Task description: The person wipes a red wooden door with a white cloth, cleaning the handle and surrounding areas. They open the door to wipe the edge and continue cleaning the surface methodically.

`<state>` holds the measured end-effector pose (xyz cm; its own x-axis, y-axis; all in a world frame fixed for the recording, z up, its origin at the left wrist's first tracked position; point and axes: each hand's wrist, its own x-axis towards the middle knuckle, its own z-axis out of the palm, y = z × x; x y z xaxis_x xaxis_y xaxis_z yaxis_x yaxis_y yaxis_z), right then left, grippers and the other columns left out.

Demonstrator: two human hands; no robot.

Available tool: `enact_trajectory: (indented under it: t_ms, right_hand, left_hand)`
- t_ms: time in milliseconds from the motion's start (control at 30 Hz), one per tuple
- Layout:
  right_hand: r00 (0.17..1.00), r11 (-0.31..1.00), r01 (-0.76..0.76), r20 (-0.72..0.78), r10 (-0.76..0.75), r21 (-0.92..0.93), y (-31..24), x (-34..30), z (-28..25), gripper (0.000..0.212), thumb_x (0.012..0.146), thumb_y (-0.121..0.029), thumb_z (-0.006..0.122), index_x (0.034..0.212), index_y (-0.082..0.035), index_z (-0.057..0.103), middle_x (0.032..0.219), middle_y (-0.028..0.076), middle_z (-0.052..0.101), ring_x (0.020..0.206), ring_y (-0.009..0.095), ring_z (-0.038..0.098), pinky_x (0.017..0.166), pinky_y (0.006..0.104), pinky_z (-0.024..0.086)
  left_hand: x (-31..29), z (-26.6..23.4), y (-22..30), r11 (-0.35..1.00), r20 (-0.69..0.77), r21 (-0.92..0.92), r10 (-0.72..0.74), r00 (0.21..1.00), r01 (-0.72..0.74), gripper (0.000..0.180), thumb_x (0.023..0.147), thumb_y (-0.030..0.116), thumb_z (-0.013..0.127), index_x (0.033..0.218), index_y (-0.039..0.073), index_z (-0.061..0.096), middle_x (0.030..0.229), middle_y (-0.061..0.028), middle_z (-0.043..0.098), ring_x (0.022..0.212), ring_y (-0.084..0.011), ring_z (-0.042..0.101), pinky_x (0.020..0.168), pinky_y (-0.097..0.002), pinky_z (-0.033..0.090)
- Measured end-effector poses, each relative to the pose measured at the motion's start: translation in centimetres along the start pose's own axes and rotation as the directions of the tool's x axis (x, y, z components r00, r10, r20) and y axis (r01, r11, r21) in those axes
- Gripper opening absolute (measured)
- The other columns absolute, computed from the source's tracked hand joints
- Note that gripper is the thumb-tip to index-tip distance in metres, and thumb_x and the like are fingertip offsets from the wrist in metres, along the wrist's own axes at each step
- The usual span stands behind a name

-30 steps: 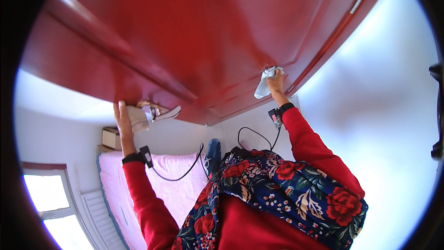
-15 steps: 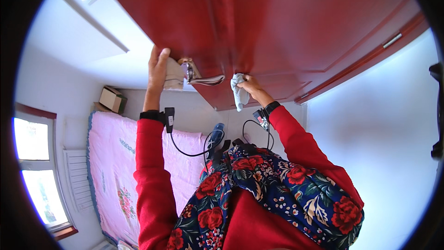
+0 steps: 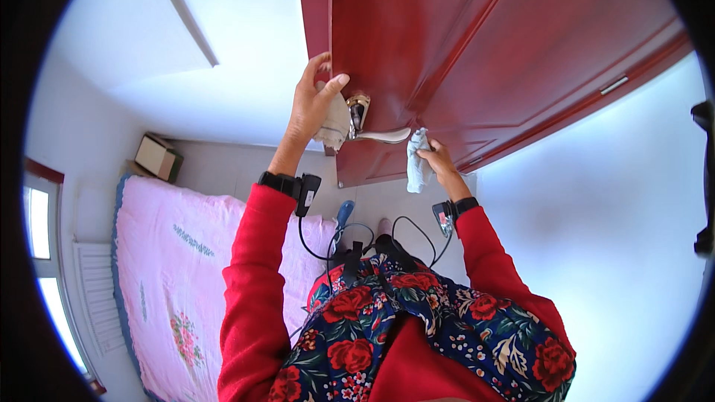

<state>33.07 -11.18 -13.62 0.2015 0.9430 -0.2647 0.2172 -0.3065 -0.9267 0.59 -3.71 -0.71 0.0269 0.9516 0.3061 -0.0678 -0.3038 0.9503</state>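
Note:
My left hand (image 3: pixel 313 100) wraps round the free edge of the red door (image 3: pixel 417 37), thumb on the near face and fingers on the far side. Below that palm, a beige cloth (image 3: pixel 335 123) hangs against the edge beside the metal lever handle (image 3: pixel 383 135); whether the hand also grips it, I cannot tell. Bunched in my right hand (image 3: pixel 439 160) is a pale white cloth (image 3: pixel 418 167), fingers closed on it. It is just right of the lever's tip, close to the door's face.
A bed with a pink cover (image 3: pixel 201 253) stands at the left, an open box (image 3: pixel 156 158) beyond its far end. At the far left are a window (image 3: pixel 39 223) and a radiator (image 3: pixel 97 283). White wall (image 3: pixel 588 201) borders the right. Cables (image 3: pixel 302 231) hang from my wrist devices.
The door's free edge has shifted to the right in view, with my left hand still on it. My right hand and its cloth have also moved right and slightly lower.

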Motion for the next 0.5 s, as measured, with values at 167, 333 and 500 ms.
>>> enact_trajectory:
  t_ms: [167, 333, 500]
  right_hand:
    - [0.994, 0.995, 0.082, -0.070, -0.086, -0.055, -3.0, -2.6, -1.6, 0.041, 0.082, -0.007, 0.066, 0.122, -0.002, 0.060, 0.105, 0.007, 0.068, 0.093, 0.016, 0.063, 0.084, 0.0305, 0.048]
    - [0.991, 0.982, 0.116, -0.056, -0.125, -0.149, -5.2, -3.6, -0.6, 0.056, 0.079, -0.010, 0.065, 0.133, 0.000, 0.054, 0.104, 0.009, 0.068, 0.090, 0.016, 0.065, 0.081, 0.0313, 0.052]
    - [0.998, 0.955, 0.060, 0.025, -0.055, -0.291, -4.4, -2.8, 0.3, 0.049, 0.077, -0.021, 0.072, 0.121, -0.002, 0.062, 0.101, 0.009, 0.069, 0.089, 0.018, 0.065, 0.080, 0.0329, 0.052]
  left_hand:
    - [-0.8, 0.3, 0.6, 0.999, 0.009, -0.042, 0.026, 1.000, -0.025, 0.053, 0.085, 0.024, 0.073, 0.130, 0.004, 0.053, 0.115, -0.0092, 0.059, 0.092, -0.0136, 0.056, 0.080, -0.0270, 0.048]
    - [-1.5, 1.2, 1.5, 0.997, -0.010, -0.022, 0.069, 0.998, -0.069, 0.050, 0.082, 0.022, 0.076, 0.124, 0.003, 0.056, 0.104, -0.0062, 0.059, 0.087, -0.0136, 0.054, 0.077, -0.0276, 0.047]
    - [-2.1, 1.7, 2.6, 0.994, 0.019, -0.034, 0.100, 0.995, -0.099, 0.048, 0.079, 0.016, 0.076, 0.119, 0.000, 0.056, 0.101, -0.0061, 0.059, 0.090, -0.0151, 0.053, 0.084, -0.0287, 0.045]
